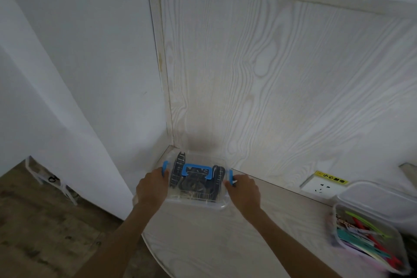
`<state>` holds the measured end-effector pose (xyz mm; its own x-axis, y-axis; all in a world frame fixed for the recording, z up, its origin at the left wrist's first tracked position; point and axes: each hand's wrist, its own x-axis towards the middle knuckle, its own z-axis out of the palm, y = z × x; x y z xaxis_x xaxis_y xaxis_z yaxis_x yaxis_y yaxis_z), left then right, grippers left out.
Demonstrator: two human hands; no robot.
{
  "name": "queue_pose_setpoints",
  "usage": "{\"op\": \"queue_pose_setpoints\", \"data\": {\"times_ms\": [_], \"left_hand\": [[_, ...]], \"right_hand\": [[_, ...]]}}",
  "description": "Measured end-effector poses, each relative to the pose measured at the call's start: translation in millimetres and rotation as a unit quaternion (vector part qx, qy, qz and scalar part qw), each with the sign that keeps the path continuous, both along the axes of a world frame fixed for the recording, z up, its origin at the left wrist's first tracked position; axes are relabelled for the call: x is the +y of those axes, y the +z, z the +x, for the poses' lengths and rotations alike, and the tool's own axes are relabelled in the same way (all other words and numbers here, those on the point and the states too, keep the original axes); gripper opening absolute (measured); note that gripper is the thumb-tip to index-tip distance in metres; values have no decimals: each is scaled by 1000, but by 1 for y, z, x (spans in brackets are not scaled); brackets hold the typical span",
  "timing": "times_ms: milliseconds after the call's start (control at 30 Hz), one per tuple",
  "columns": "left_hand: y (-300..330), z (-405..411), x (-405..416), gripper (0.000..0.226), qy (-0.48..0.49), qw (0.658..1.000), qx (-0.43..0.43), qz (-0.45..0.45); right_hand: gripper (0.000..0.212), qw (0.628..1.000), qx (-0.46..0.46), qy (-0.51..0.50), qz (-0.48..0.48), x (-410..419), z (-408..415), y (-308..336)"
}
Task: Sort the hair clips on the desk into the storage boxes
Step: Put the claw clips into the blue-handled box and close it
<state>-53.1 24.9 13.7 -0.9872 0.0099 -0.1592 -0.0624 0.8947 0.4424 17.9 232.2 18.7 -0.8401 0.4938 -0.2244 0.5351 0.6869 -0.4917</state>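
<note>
Both hands, left hand [151, 187] and right hand [243, 191], grip the lidded box [196, 184] of dark clips at the table's [214, 244] 11 o'clock corner, so a shove could tip it off, and the open box [370, 228] at 3 o'clock overhangs too.

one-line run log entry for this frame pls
left hand: on box's left blue latch | right hand: on right blue latch | clear box: lidded, dark clips inside, desk corner | second box: open, colourful clips, desk's right edge
</note>
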Motion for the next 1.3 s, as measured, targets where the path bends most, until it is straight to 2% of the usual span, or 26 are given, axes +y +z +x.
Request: {"op": "queue_pose_setpoints", "data": {"times_ms": [233,367,500,567,633,667,733,767,833,900,1033,1167,1300], "left_hand": [[4,-5,4,41,-15,997,0,-71],[11,-5,1,35,-43,990,2,-133],[23,-3,-8,30,-117,964,2,-239],[25,-1,-11,29,-123,961,-4,-248],[22,8,-13,31,-113,967,-14,-227],[17,13,-13,36,-95,977,-39,-189],[2,24,-10,57,-27,993,-111,-38],[-3,27,-7,67,-4,989,-148,30],[-6,22,-7,73,6,979,-182,92],[-1,8,-11,65,4,987,-142,71],[10,-16,-13,50,8,998,-61,-4],[8,-33,-7,42,-21,997,5,-78],[2,-50,-12,44,-83,971,80,-208]], "right_hand": [[26,990,10,77,120,-9,3,9],[20,984,1,114,139,-10,-8,13],[18,977,-19,140,158,-15,-26,22],[19,978,-20,131,158,-17,-37,24],[19,985,-23,106,138,-17,-48,25],[19,988,-26,94,123,-16,-52,25],[19,990,-37,85,105,-14,-59,26],[19,991,-40,85,100,-13,-61,27],[17,992,-40,81,87,-10,-62,27],[13,995,-48,63,58,-7,-60,24],[23,997,-52,5,-65,-1,-58,13],[24,976,-27,-56,-208,0,-57,7],[33,973,45,-101,-201,-13,-50,-7]]}}
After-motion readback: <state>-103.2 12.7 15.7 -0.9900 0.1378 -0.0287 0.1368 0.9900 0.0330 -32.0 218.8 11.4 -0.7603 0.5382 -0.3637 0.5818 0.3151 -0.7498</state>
